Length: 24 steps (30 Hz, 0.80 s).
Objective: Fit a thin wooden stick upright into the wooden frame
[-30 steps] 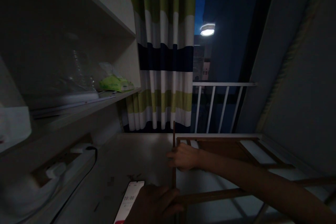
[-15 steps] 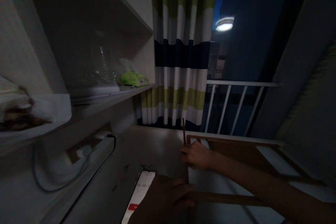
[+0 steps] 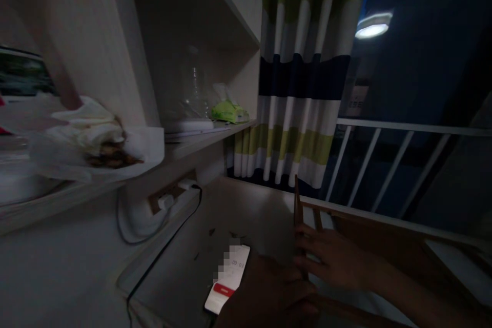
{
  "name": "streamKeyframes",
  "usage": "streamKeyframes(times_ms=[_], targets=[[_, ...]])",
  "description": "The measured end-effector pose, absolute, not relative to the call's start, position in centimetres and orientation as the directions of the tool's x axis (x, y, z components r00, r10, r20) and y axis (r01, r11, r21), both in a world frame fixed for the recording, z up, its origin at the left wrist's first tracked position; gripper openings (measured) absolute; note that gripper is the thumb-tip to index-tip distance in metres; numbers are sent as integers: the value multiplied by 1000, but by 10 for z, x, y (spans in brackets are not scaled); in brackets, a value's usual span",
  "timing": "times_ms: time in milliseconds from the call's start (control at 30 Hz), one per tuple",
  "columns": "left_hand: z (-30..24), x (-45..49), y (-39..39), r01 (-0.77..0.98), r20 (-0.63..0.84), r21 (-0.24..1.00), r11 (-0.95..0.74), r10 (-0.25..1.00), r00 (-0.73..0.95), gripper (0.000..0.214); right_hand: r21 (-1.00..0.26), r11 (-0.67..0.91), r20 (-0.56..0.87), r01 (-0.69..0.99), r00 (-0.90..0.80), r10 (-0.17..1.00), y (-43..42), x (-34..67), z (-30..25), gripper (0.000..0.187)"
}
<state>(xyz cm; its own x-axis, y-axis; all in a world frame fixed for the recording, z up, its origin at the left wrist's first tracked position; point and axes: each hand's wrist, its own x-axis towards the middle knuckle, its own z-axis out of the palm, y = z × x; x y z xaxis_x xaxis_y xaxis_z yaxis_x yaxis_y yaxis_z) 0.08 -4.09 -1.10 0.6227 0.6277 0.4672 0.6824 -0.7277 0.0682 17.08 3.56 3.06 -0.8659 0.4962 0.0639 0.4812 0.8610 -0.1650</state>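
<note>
Wooden frame [image 3: 346,215] lies flat on the table [image 3: 246,215], its thin upright slat [image 3: 297,200] standing vertical. The right hand [image 3: 334,259] grips that slat; the left hand [image 3: 269,297], nearer, clasps the frame's rail beside a phone [image 3: 228,284].

A: What colours does the curtain [image 3: 303,72] at the far middle show?

B: Vertical green and white stripes, crossed by a broad dark navy band, then a white band and paler green further down

A: And the stick [image 3: 298,207] on the near right?

B: Brown wood, like the frame [image 3: 369,225] beside it

A: The shelf [image 3: 200,138] on the left?

B: Pale cream with a faint wood grain; a bright lime-green packet [image 3: 229,111] lies on it

A: The phone [image 3: 228,279] on the pale grey counter [image 3: 246,210]?

B: White screen with a red bar; the railing [image 3: 407,128] is white against dark blue
</note>
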Motion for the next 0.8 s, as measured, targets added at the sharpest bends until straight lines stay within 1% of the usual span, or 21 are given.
streamKeyframes(times_ms=[100, 167, 300, 433, 500, 533, 567, 600, 633, 667, 700, 733, 767, 800], targets=[[-12, 0, -39, 657, 478, 17, -754, 583, 657, 23, -301, 777, 83, 552, -797, 598, 30, 163, 17, 22], [-14, -2, -38, 652, 469, -11, -758, 572, 673, 23, -362, 737, 83, 570, -768, 635, 29, 159, 9, 19], [-21, -3, -36, 676, 489, -50, -735, 572, 658, 20, -374, 704, 67, 604, -739, 670, 30, 156, -1, 23], [-30, -1, -37, 697, 593, -50, -716, 540, 597, 18, -377, 687, 29, 622, -733, 680, 30, 153, 0, 25], [-36, -6, -39, 693, 687, 9, -721, 508, 519, 18, -389, 676, 14, 625, -730, 683, 28, 152, 4, 27], [-40, -10, -40, 704, 742, 69, -707, 508, 437, 21, -394, 675, 13, 624, -731, 683, 26, 152, 6, 28], [-44, -16, -40, 722, 787, 152, -675, 525, 325, 23, -393, 675, 16, 624, -729, 684, 25, 152, 8, 27], [-48, -22, -39, 743, 803, 260, -617, 566, 188, 24, -389, 675, 17, 627, -727, 686, 24, 151, 9, 27], [-52, -30, -36, 766, 780, 375, -522, 624, 43, 24, -382, 672, 19, 634, -722, 691, 23, 151, 10, 27], [-55, -38, -32, 792, 719, 462, -399, 692, -71, 25, -376, 671, 17, 639, -719, 694, 23, 151, 11, 26], [-59, -46, -25, 819, 637, 505, -273, 759, -139, 27, -370, 669, 17, 644, -716, 698, 23, 152, 11, 26], [-63, -53, -17, 855, 553, 492, -165, 818, -160, 30, -366, 669, 19, 647, -714, 700, 24, 152, 10, 26], [-68, -58, -8, 901, 475, 423, -98, 870, -129, 31, -365, 671, 22, 646, -714, 699, 24, 152, 10, 26], [-73, -62, 2, 931, 421, 355, -82, 903, -81, 29, -365, 675, 28, 641, -718, 696, 25, 152, 9, 26]])
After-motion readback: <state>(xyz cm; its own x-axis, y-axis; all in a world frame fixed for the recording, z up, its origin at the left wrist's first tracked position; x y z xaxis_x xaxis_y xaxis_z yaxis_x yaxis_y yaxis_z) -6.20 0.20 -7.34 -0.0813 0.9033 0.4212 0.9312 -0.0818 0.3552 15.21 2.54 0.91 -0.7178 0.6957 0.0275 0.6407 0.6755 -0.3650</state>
